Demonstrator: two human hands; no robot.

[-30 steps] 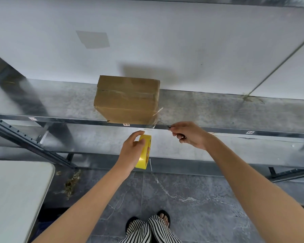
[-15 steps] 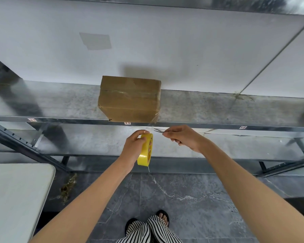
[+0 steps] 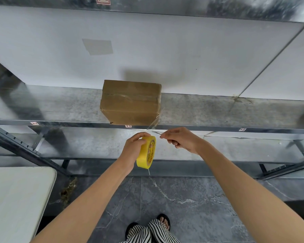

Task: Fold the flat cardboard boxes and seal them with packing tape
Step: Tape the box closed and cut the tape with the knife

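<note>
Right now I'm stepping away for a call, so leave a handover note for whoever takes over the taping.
Left hand grips the yellow tape roll below the shelf edge.
Right hand pinches the clear tape strip stretched from roll to box; no cutter can be made out.
Cardboard box sits folded on the metal shelf, top seam taped.
Left to do: sever the strip, press its end onto the box.

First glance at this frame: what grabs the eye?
The bright yellow tape roll, gripped in the left hand at centre, below the shelf edge. A strand of clear tape runs from it up to the sealed cardboard box on the metal shelf, the right hand pinching that strand beside the roll.
</note>
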